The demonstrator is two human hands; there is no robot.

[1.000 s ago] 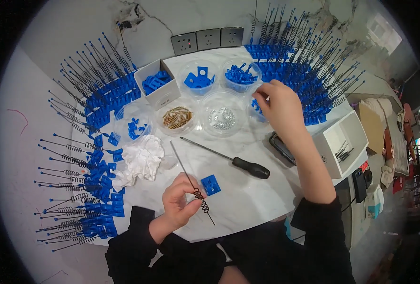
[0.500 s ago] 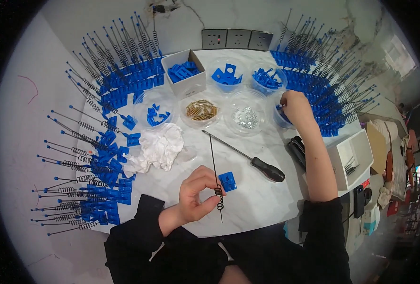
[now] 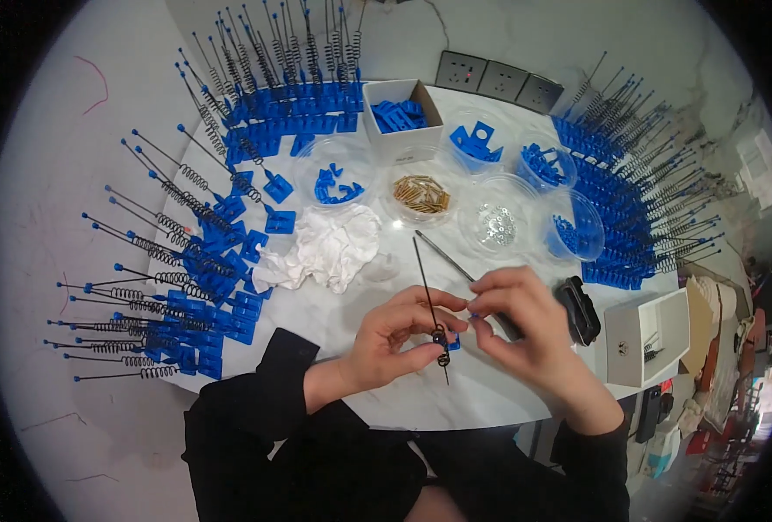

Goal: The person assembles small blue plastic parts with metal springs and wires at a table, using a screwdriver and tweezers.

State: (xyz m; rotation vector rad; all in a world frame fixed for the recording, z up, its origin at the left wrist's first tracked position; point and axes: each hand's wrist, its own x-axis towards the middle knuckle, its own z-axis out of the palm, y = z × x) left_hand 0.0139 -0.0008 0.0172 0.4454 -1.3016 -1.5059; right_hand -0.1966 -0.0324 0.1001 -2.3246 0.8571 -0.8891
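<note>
Rows of blue-tipped assemblies [image 3: 297,99] looked finished, one spring wire [image 3: 441,341] untipped; left hand [image 3: 393,341] pinched it snugly, right hand [image 3: 527,337] fingertips nearly together, apparently on a tiny blue bead [image 3: 474,315].

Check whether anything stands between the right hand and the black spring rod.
Yes: the fingertips of the left hand jut past the black spring rod toward the right hand. A blue block also shows just right of the rod, seemingly on the table beneath. Nothing else visible stands between.
</note>
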